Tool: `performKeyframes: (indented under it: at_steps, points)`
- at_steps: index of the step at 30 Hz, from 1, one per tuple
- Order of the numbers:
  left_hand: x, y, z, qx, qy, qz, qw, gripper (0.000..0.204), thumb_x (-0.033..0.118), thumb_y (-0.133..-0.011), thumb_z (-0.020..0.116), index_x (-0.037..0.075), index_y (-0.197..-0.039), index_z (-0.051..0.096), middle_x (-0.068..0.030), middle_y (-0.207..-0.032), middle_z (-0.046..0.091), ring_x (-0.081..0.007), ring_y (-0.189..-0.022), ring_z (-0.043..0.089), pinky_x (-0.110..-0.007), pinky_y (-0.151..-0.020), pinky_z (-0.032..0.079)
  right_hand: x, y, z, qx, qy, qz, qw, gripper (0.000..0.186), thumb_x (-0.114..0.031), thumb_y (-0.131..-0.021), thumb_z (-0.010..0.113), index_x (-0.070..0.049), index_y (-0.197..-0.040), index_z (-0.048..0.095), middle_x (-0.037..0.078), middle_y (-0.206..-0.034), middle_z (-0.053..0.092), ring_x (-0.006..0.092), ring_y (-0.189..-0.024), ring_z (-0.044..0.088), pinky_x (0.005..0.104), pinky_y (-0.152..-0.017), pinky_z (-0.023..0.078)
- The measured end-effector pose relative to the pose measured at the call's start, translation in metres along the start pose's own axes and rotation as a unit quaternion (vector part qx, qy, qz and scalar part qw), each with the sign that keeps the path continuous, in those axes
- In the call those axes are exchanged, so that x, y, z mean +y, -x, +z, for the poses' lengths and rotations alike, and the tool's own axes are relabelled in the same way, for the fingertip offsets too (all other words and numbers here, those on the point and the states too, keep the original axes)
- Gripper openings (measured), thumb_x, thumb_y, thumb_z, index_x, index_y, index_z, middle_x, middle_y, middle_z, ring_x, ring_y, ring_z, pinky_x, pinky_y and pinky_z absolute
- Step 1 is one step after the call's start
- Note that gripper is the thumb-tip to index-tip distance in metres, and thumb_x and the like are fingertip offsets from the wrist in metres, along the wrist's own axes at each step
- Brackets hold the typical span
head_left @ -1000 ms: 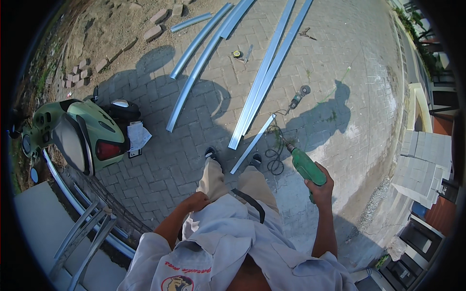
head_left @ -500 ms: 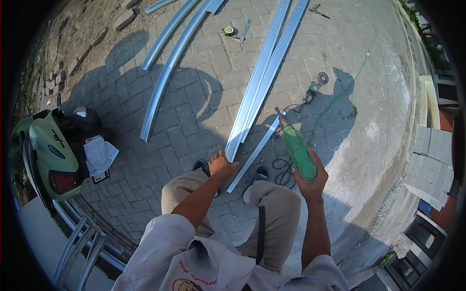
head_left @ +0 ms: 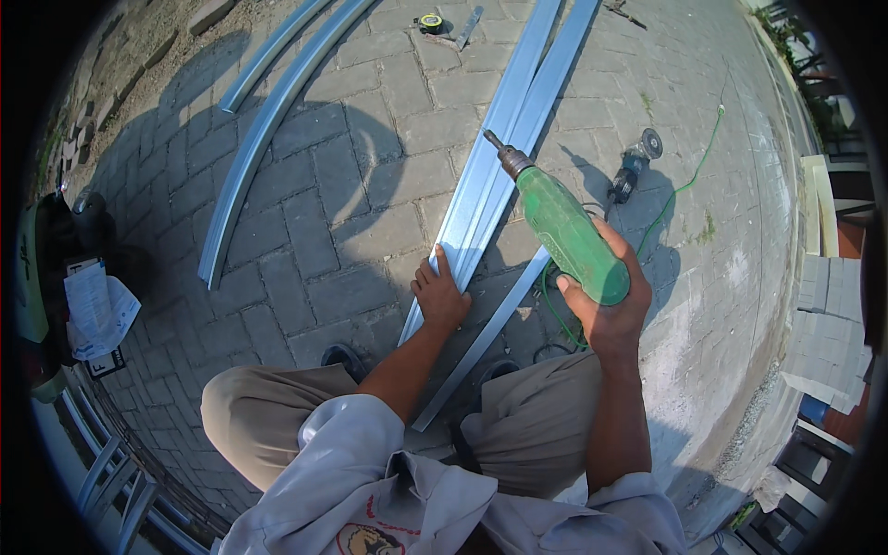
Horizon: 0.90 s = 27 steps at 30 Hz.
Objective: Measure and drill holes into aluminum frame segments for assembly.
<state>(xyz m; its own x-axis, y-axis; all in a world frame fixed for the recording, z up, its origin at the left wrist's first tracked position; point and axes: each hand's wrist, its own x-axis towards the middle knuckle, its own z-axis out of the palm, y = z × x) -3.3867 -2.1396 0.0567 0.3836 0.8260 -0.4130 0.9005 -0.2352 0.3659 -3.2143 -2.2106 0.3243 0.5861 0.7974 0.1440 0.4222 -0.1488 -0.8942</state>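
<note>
My right hand is wrapped round the rear of a green power drill, held up above the paving. Its dark chuck and bit point away and to the left, over two long silvery metal channels lying side by side. My left hand rests on the near part of these channels with its fingers apart, the fingertips at the left edge. A narrower metal strip lies just right of them, running toward my feet. Part of the drill's handle is hidden by my right hand.
An angle grinder lies to the right, near a green cord. Curved-looking metal channels lie to the left. A tape measure and a small metal piece sit farther off. A parked scooter stands at the far left.
I have sunk lower, my knees spreading wider. My right hand has raised the drill, its bit swinging left over the channels. My left hand has slid forward from the channels' near end.
</note>
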Motion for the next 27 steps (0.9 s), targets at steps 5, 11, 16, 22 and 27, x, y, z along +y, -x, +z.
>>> performKeyframes:
  at_steps: [5, 11, 16, 22, 27]
  points:
    - [0.006, 0.0, 0.011, 0.004, -0.022, 0.004, 1.0, 0.132, 0.033, -0.065, 0.091, 0.009, -0.165, 0.008, -0.0263, -0.144, 0.037, -0.0413, -0.134, 0.04, -0.051, -0.108, 0.034, 0.023, -0.009, -0.002, 0.011, -0.017, -0.021, 1.0, 0.071, 0.01, -0.075, 0.081, 0.001, -0.141, 0.058, 0.015, -0.13, 0.066, 0.0198, -0.114, 0.066, 0.034, -0.098, 0.055]
    - [0.005, 0.0, 0.017, 0.012, -0.037, -0.001, 0.999, 0.126, 0.019, -0.063, 0.087, 0.008, -0.164, 0.014, -0.0276, -0.139, 0.04, -0.0441, -0.126, 0.045, -0.052, -0.105, 0.037, 0.023, -0.008, -0.011, 0.024, -0.051, 0.031, 0.998, 0.073, 0.01, -0.075, 0.083, -0.001, -0.142, 0.057, 0.013, -0.133, 0.065, 0.0205, -0.117, 0.065, 0.0341, -0.099, 0.054]
    - [-0.002, 0.003, 0.029, 0.09, -0.007, 0.008, 0.996, 0.124, 0.021, -0.066, 0.09, 0.007, -0.164, 0.015, -0.0268, -0.144, 0.039, -0.0432, -0.132, 0.043, -0.053, -0.11, 0.035, 0.037, -0.008, -0.02, 0.012, -0.051, 0.021, 0.998, 0.074, 0.012, -0.074, 0.082, -0.002, -0.143, 0.057, 0.014, -0.133, 0.065, 0.0212, -0.118, 0.065, 0.0347, -0.101, 0.054]
    - [-0.005, 0.007, 0.019, 0.057, 0.015, 0.017, 0.998, 0.128, 0.034, -0.066, 0.095, 0.001, -0.161, 0.017, -0.0253, -0.148, 0.041, -0.0404, -0.136, 0.043, -0.05, -0.114, 0.033, 0.046, -0.013, -0.024, -0.016, -0.043, 0.052, 0.998, 0.07, 0.008, -0.075, 0.081, -0.001, -0.141, 0.059, 0.015, -0.131, 0.066, 0.022, -0.117, 0.066, 0.0345, -0.098, 0.055]
    - [-0.009, 0.014, 0.009, 0.029, 0.08, -0.031, 0.996, 0.121, 0.034, -0.067, 0.094, -0.004, -0.158, 0.024, -0.0263, -0.146, 0.046, -0.0418, -0.138, 0.043, -0.049, -0.115, 0.035, 0.043, -0.019, -0.019, -0.033, -0.023, 0.031, 0.999, 0.067, 0.002, -0.075, 0.082, -0.002, -0.138, 0.062, 0.016, -0.123, 0.071, 0.0213, -0.111, 0.07, 0.0346, -0.093, 0.056]
